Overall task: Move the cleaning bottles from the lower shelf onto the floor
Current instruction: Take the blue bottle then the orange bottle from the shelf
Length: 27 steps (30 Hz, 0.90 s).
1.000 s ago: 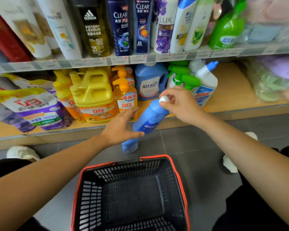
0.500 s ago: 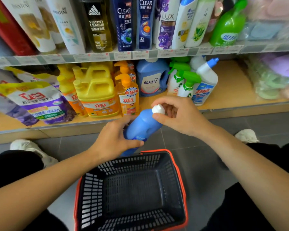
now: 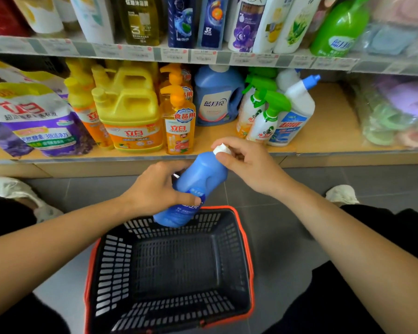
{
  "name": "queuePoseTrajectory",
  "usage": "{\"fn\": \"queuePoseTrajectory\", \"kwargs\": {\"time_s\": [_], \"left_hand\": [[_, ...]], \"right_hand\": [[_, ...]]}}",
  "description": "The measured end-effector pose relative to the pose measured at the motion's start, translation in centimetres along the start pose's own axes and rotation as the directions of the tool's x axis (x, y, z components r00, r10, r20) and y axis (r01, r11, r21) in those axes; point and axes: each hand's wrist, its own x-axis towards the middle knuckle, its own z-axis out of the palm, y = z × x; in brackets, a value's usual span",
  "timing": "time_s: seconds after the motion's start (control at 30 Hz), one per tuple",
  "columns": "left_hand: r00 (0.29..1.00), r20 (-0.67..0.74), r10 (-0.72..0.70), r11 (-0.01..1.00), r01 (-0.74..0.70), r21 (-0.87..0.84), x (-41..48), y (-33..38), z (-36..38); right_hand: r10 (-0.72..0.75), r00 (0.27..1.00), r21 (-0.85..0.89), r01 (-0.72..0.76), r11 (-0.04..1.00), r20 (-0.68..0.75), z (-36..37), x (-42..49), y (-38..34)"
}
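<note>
A blue bottle (image 3: pixel 198 179) with a white cap hangs tilted above the far rim of a black basket (image 3: pixel 247 256). My left hand (image 3: pixel 155 191) grips its body from the left. My right hand (image 3: pixel 246 165) pinches the cap end. On the lower shelf (image 3: pixel 328 131) stand yellow dish-soap jugs (image 3: pixel 128 116), orange pump bottles (image 3: pixel 179 124), a large blue detergent jug (image 3: pixel 217 97), green-trigger spray bottles (image 3: pixel 263 116) and a white bottle with a blue spout (image 3: pixel 297 109).
The basket with its orange rim sits on grey floor tiles (image 3: pixel 287 237) between my knees. Purple detergent bags (image 3: pixel 34 121) lie at the shelf's left, bagged sponges (image 3: pixel 396 112) at its right. Shampoo bottles (image 3: pixel 184 20) fill the upper shelf. White shoes (image 3: pixel 340 194) rest on the floor.
The blue bottle has come up off the floor and toward me, now over the basket's far rim. My left hand went from touching it to gripping its body.
</note>
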Motion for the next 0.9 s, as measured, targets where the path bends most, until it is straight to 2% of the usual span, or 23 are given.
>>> {"fn": "queuePoseTrajectory", "kwargs": {"time_s": [0.1,0.23,0.33,0.43,0.5,0.6,0.73,0.8,0.9], "left_hand": [[0.994,0.11,-0.01,0.965,0.038,-0.259,0.1,-0.3,-0.5],[0.969,0.247,0.01,0.869,0.114,-0.482,0.4,-0.7,-0.7],[0.955,0.295,0.012,0.808,0.165,-0.566,0.5,-0.8,-0.8],[0.956,0.29,0.036,0.812,0.141,-0.566,0.5,-0.7,-0.7],[0.978,0.205,0.028,0.867,0.079,-0.493,0.3,-0.2,-0.3],[1.0,0.02,0.022,0.966,-0.016,-0.26,-0.1,0.5,0.5],[0.981,-0.187,0.046,0.994,-0.027,0.101,-0.8,1.1,0.7],[0.966,-0.241,0.098,0.971,-0.04,0.235,-0.9,1.3,0.8],[0.967,-0.213,0.136,0.97,-0.087,0.226,-1.0,1.4,0.8]], "right_hand": [[0.008,0.998,0.121,-0.016,0.993,0.061,-0.5,-0.2,0.0],[0.042,0.996,0.277,-0.063,0.959,0.082,-1.2,-0.3,-0.1],[0.047,0.994,0.406,-0.083,0.91,0.098,-1.8,-0.4,-0.3],[0.071,0.988,0.515,-0.132,0.847,0.137,-2.4,-0.3,-0.4],[0.105,0.99,0.477,-0.136,0.869,0.091,-2.4,-0.2,-0.4],[0.113,0.993,0.319,-0.097,0.943,-0.032,-1.8,-0.3,-0.3],[0.064,0.99,0.132,-0.047,0.99,-0.128,-0.9,-0.5,-0.5],[0.027,0.992,0.085,-0.017,0.996,-0.124,-0.7,-0.5,-0.9],[-0.003,0.995,0.057,0.009,0.998,-0.101,-0.8,-0.7,-1.5]]}}
